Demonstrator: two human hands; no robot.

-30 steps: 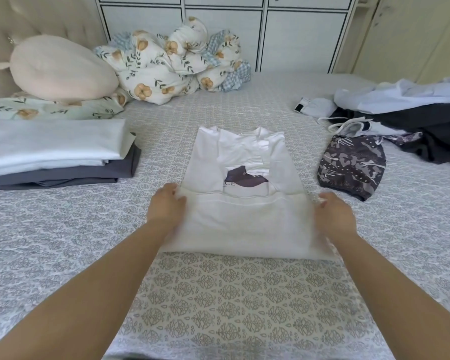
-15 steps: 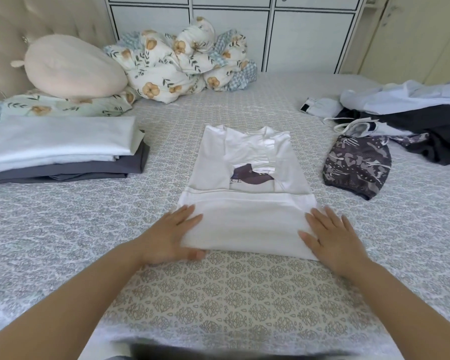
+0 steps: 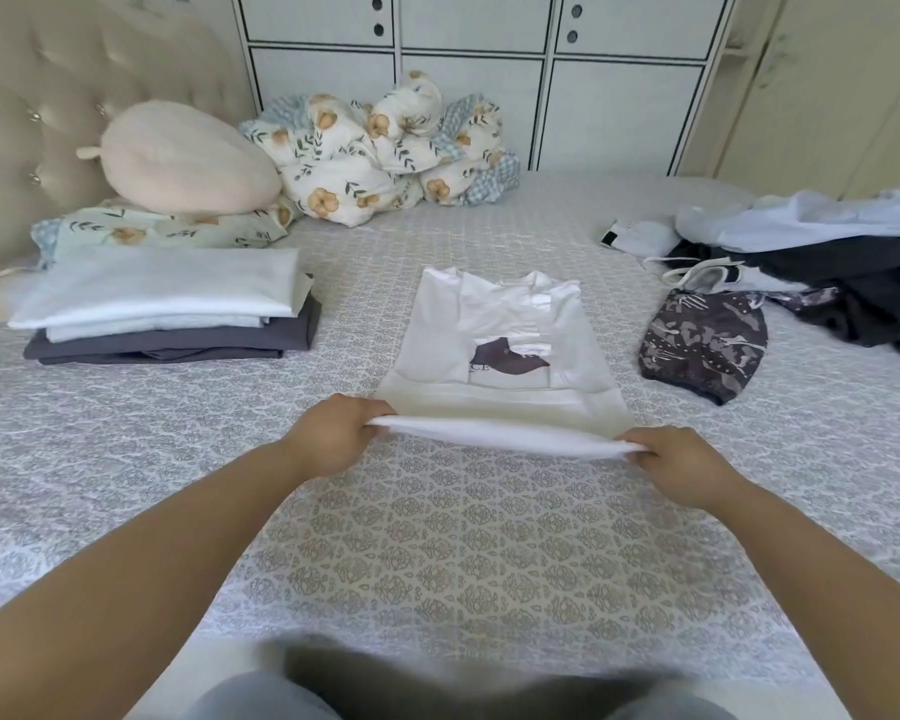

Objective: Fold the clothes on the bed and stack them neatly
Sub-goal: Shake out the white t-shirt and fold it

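Observation:
A white T-shirt (image 3: 494, 330) with a dark print lies partly folded in the middle of the patterned bed (image 3: 463, 553), neck end away from me. Its near folded edge is lifted off the bed. My left hand (image 3: 333, 439) pinches that edge's left corner and my right hand (image 3: 681, 465) pinches its right corner. A stack of folded clothes (image 3: 167, 309), white pieces on dark grey ones, sits at the left. A loose pile of unfolded clothes (image 3: 827, 262), pale blue, black and white, lies at the right, with a dark patterned garment (image 3: 702, 345) in front of it.
A pink plush pillow (image 3: 183, 158) and a floral pillow (image 3: 162, 231) lie by the tufted headboard at the left. A bundled floral quilt (image 3: 385, 148) sits at the back against white cabinets (image 3: 474, 80). Bare bedspread stretches between me and the shirt.
My hands were lying flat on the shirt's folded lower part. Now both have closed on its near corners and raised that edge off the bed.

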